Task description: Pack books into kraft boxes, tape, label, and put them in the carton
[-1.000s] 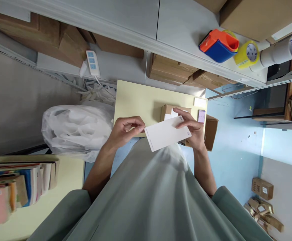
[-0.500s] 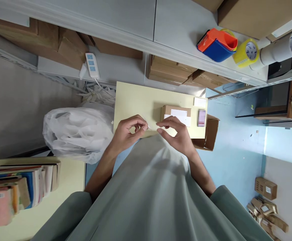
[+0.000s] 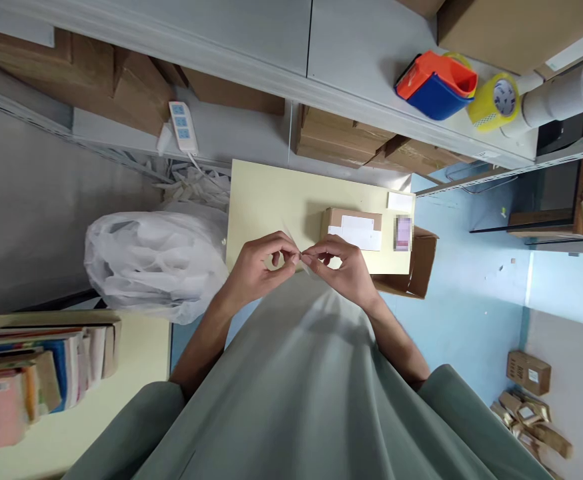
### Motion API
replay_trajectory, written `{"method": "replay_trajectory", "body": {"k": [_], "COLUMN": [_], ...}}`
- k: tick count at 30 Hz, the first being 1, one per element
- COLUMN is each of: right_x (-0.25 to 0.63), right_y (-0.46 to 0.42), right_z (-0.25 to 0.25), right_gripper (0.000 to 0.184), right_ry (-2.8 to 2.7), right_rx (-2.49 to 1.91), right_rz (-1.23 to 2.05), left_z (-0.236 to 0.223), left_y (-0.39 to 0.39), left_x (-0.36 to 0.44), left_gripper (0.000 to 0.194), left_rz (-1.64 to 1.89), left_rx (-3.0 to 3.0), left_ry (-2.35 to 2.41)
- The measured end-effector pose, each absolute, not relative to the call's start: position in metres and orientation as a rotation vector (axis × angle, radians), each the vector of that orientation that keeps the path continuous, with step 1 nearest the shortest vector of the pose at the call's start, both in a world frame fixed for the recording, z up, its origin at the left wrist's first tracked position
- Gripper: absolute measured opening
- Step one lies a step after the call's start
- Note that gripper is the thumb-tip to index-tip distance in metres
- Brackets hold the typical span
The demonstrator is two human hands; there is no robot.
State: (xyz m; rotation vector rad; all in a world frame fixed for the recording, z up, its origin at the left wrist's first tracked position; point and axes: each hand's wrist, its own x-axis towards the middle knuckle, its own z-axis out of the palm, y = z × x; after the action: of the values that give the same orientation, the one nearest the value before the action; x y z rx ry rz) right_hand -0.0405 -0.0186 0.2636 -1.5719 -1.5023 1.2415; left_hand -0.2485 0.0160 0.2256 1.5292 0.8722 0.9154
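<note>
Head view: pale-yellow rectangular worktop [image 3: 276, 193], with bulging translucent white plastic bag [image 3: 154, 263] beside its left edge. On it, brown cardboard box [image 3: 355, 232] with white labels, just beyond right hand [image 3: 345, 267]. Grip of right hand and left hand [image 3: 259, 265] closed, thumb to forefinger, fingertips meeting, pinching thin pale strip [image 3: 288, 232], blurred, over the worktop's near edge; exact nature unclear.

Matt cardboard box [image 3: 352, 228], smooth tabletop [image 3: 271, 200]
</note>
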Motion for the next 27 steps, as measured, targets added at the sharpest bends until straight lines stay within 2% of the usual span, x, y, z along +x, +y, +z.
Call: {"method": "replay_trajectory", "body": {"k": [10,17,27], "right_x": [-0.041,-0.042,-0.023], "right_y": [-0.018,-0.018,-0.012], "right_z": [0.257,0.255,0.259], "right_gripper": [0.03,0.019,0.023], "right_ry": [-1.479,-1.495,-1.386], "right_rx": [-1.583,-1.591,-1.722], "right_rz": [1.255,1.252,1.209], "left_z": [0.219,0.215,0.202], "left_y": [0.017,0.016,0.021], "left_x": [-0.25,-0.252,-0.269], "left_gripper": [0.011,0.011,0.01], "left_rz": [0.911,0.877,0.891], "left_rx": [1.569,1.563,1.523], "left_ry": [0.837,0.852,1.066]}}
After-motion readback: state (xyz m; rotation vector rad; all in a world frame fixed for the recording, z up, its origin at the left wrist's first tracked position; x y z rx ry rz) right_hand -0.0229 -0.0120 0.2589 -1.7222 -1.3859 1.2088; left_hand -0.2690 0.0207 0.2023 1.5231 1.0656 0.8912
